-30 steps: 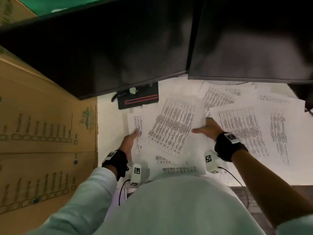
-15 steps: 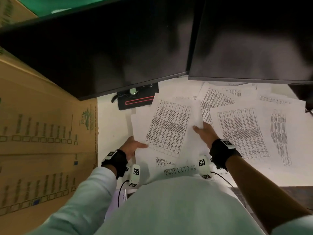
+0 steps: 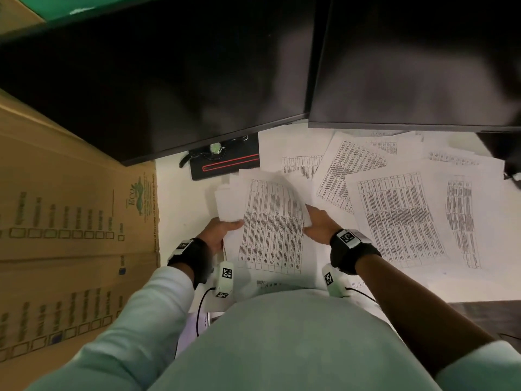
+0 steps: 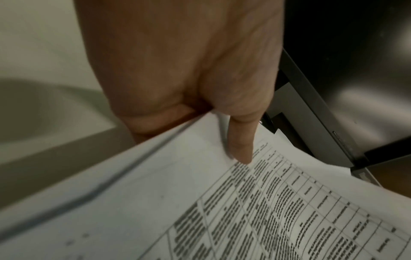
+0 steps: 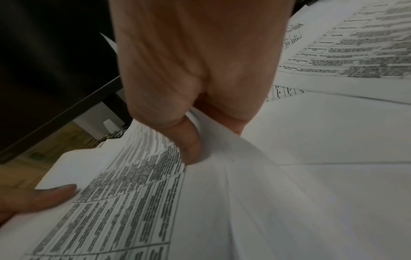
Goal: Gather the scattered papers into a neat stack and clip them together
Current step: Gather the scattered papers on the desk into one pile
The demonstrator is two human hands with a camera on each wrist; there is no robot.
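A loose bundle of printed papers [image 3: 270, 221] is lifted off the white desk between my two hands. My left hand [image 3: 222, 231] pinches its left edge; in the left wrist view the thumb [image 4: 240, 140] lies on the top sheet [image 4: 244, 211], with the fingers hidden under it. My right hand [image 3: 317, 225] pinches the right edge, its thumb [image 5: 191, 146] pressing on the bundle [image 5: 200, 211], which curls there. The sheets are uneven at the far end. More scattered papers [image 3: 394, 215] lie flat to the right, overlapping. No clip shows.
Two dark monitors [image 3: 169, 80] overhang the back of the desk. A black stand [image 3: 225, 165] with a red line carries a wristwatch [image 3: 215, 148] just beyond the bundle. A large cardboard box [image 3: 70, 221] walls off the left. More sheets [image 3: 462, 213] reach the far right.
Both hands have closed in on the sheets' side edges and raised them as one bundle. The top sheet has turned straighter toward me and moved slightly nearer.
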